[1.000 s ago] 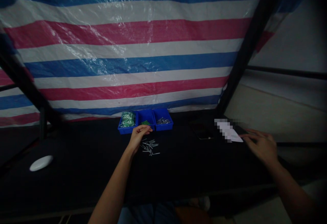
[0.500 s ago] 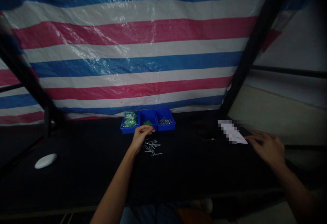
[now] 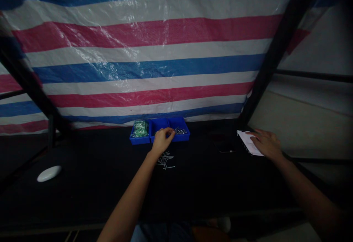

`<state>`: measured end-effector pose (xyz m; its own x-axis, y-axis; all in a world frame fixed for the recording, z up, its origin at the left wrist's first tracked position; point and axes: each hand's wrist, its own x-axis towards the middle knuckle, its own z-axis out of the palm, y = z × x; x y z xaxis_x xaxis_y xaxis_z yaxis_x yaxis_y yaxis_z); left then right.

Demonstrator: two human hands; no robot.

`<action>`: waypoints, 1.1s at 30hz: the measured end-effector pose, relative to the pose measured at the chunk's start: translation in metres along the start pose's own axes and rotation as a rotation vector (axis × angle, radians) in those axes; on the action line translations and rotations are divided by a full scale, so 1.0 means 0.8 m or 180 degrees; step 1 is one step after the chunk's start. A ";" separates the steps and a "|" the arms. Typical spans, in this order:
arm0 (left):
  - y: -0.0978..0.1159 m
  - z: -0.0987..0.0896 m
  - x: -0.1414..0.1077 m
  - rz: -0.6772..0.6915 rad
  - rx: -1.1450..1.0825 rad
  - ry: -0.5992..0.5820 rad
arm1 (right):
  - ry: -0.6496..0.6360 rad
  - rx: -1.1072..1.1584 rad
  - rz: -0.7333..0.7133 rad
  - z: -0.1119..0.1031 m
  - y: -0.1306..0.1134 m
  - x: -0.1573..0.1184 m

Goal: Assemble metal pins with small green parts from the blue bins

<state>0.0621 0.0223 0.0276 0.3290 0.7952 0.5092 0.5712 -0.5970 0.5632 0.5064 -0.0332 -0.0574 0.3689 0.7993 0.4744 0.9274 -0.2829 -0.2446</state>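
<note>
Two hands are in view over a black table (image 3: 82, 198). The left hand (image 3: 162, 141) is at centre, above a blue tray (image 3: 143, 142) with three compartments, its fingers (image 3: 169, 133) curled and their tips at the divider between the middle and right compartments. Grip state of this hand: partly closed; whether anything is pinched between the fingers cannot be told. The right hand (image 3: 266, 144) is at lower right of centre, open and palm down, its fingers (image 3: 255, 135) spread and resting on a white paper sheet (image 3: 248, 142).

Tray contents: green packets (image 3: 140, 128) fill the left compartment, and a small heap of metal pins (image 3: 180, 131) lies in the right compartment. The middle compartment is mostly hidden by the left hand. Loose metal pins (image 3: 165, 160) lie on the table just below the tray, directly under the left wrist.

Surroundings: a dark phone (image 3: 224, 146) lies just left of the paper. A white oval object (image 3: 49, 173) sits at far left on the table. A striped tarp (image 3: 138, 69) fills the upper frame, crossed at right by a black frame post (image 3: 278, 50).
</note>
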 end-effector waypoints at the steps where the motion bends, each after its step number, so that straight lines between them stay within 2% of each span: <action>1: 0.001 0.002 0.004 0.0074 0.0158 -0.0074 | -0.0155 -0.0072 -0.0048 0.002 0.002 0.002; 3: 0.003 0.005 0.009 0.0202 0.0475 -0.0233 | -0.0401 -0.0233 -0.0059 0.003 0.004 0.005; 7: 0.004 0.011 0.015 0.0322 0.1006 -0.0408 | -0.0550 -0.0420 0.0055 0.001 0.001 0.008; 13: 0.011 0.017 0.021 0.0144 0.1417 -0.0543 | -0.0732 -0.0618 0.0156 0.002 -0.001 0.008; 16: 0.019 0.011 0.017 0.0199 0.1437 -0.0382 | -0.0715 -0.0619 0.0148 0.000 -0.001 0.009; 18: 0.021 -0.002 0.009 0.0308 0.1304 -0.0384 | -0.0637 -0.0602 0.0148 -0.003 -0.001 0.010; 20: 0.019 -0.020 -0.004 0.0398 0.1063 -0.0671 | -0.0545 -0.0555 0.0156 -0.007 -0.001 0.011; 23: 0.005 -0.046 -0.026 0.0373 0.0740 -0.1427 | -0.0344 -0.0388 0.0140 -0.013 -0.009 0.011; 24: -0.001 -0.052 -0.033 0.0305 0.0703 -0.1557 | -0.0247 -0.0292 0.0105 -0.015 -0.016 0.011; 26: -0.013 -0.057 -0.045 0.0229 0.0688 -0.1672 | -0.0045 0.0010 -0.0043 -0.020 -0.041 0.010; 28: -0.020 -0.056 -0.052 0.0213 0.0611 -0.1570 | 0.0143 0.0518 -0.0315 -0.028 -0.083 0.008; 29: -0.022 -0.054 -0.055 0.0207 0.0542 -0.1491 | 0.0105 0.0870 -0.0529 -0.032 -0.110 0.005; 31: -0.023 -0.050 -0.057 0.0164 0.0328 -0.1295 | -0.0243 0.1640 -0.0980 -0.043 -0.171 -0.004; 33: -0.023 -0.048 -0.059 0.0084 0.0108 -0.1060 | -0.1033 0.2149 -0.1404 -0.052 -0.233 -0.019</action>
<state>0.0072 -0.0080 0.0184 0.5683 0.7738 0.2796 0.5822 -0.6183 0.5279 0.3303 -0.0140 0.0162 -0.1467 0.9026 0.4047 0.7089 0.3813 -0.5934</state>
